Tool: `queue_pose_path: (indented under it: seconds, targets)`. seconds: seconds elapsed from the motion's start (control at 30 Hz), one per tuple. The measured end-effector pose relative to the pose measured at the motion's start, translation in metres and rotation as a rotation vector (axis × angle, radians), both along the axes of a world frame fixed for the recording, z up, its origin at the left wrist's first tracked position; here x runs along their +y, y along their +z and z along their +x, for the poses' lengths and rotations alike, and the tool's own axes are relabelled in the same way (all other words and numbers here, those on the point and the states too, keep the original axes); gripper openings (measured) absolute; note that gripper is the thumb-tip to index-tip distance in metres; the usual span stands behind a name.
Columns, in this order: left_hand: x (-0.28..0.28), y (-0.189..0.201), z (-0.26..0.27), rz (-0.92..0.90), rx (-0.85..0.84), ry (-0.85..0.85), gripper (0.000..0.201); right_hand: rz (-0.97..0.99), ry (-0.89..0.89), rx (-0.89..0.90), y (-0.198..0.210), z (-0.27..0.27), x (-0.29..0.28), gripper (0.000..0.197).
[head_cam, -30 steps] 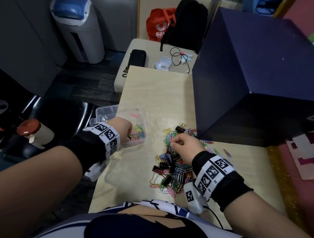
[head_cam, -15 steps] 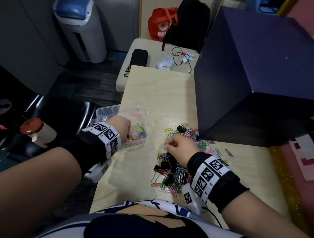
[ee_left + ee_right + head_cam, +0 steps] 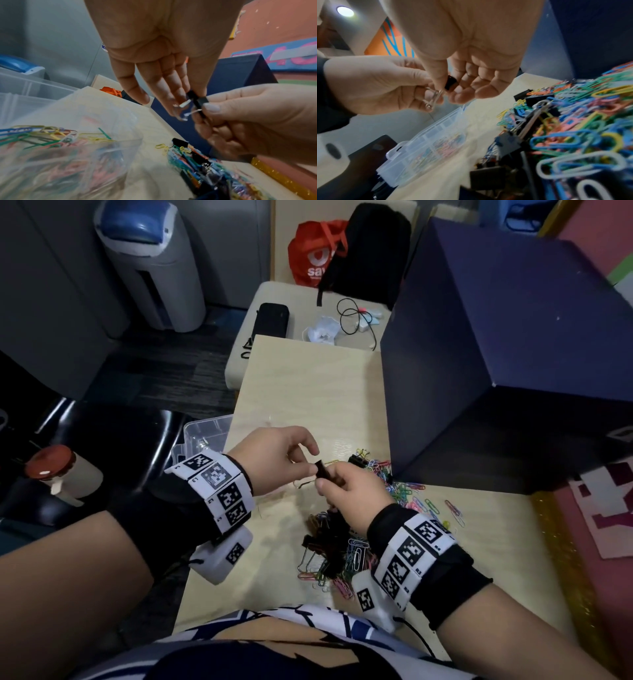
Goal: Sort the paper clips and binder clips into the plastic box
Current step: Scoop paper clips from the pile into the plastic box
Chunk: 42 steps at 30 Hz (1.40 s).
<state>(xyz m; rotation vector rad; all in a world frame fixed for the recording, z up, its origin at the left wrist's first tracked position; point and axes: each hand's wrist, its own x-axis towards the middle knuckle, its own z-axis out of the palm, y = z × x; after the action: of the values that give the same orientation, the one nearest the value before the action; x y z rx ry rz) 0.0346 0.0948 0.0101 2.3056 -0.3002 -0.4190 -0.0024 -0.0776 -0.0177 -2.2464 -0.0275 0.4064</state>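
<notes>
Binder clip, black, sits mid-frame above the counter, its body pinched in the right hand while the left hand pinches its wire handles. Paper clips lie heaped lower center; the plastic box is left.

"sav", cut off, on red bag

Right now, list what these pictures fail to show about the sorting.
- Clear plastic box: in the head view the left hand covers most of it, so binder clips inside can't be confirmed.
- Small black binder clip: both hands pinch it; the right hand hides its body, and the wire handles are blurred.
- Pile of coloured paper clips: blurred, uncountable in the right wrist view.
</notes>
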Motion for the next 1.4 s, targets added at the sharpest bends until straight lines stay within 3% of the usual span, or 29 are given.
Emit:
queue_pose_path:
  seconds: [0.13, 0.23, 0.33, 0.47, 0.73, 0.8, 0.9, 1.0, 1.1, 1.17, 1.27, 1.4]
  targets:
    - [0.007, -0.006, 0.002, 0.627, -0.063, -0.178, 0.031, -0.142, -0.166, 0.025, -0.003, -0.003, -0.035, 0.017]
    - [0.006, -0.017, 0.001, 0.855, -0.025, -0.306, 0.020, -0.316, -0.273, 0.090, -0.007, -0.006, -0.060, 0.027]
    - [0.002, -0.032, 0.003, 0.865, -0.085, -0.332, 0.010, -0.421, -0.376, 0.150, -0.013, -0.010, -0.082, 0.030]
    - [-0.010, -0.040, 0.009, 0.790, -0.166, -0.293, 0.010, -0.392, -0.607, 0.198, -0.017, -0.019, -0.107, 0.030]
    - [-0.059, -0.019, -0.009, 0.629, -0.341, -0.291, 0.032, -0.255, -0.796, 0.126, -0.020, -0.031, -0.128, 0.040]
    - [-0.078, -0.016, -0.024, 0.599, -0.365, -0.392, 0.033, -0.266, -0.748, 0.086, -0.020, -0.034, -0.127, 0.038]
    - [-0.108, -0.021, -0.043, 0.614, -0.275, -0.557, 0.046, -0.374, -0.418, 0.008, -0.022, -0.036, -0.116, 0.036]
    - [-0.126, -0.031, -0.051, 0.694, -0.212, -0.572, 0.065, -0.471, -0.042, 0.022, -0.022, -0.033, -0.104, 0.063]
    - [-0.131, -0.041, -0.049, 0.751, -0.154, -0.506, 0.077, -0.560, 0.193, 0.138, -0.023, -0.028, -0.098, 0.087]
    - [-0.131, -0.044, -0.046, 0.778, -0.122, -0.476, 0.075, -0.627, 0.256, 0.133, -0.027, -0.029, -0.096, 0.084]
    - [-0.131, -0.044, -0.040, 0.784, -0.096, -0.476, 0.057, -0.615, 0.241, 0.085, -0.029, -0.035, -0.100, 0.058]
    - [-0.134, -0.043, -0.036, 0.771, -0.155, -0.497, 0.036, -0.622, 0.247, 0.072, -0.027, -0.038, -0.104, 0.045]
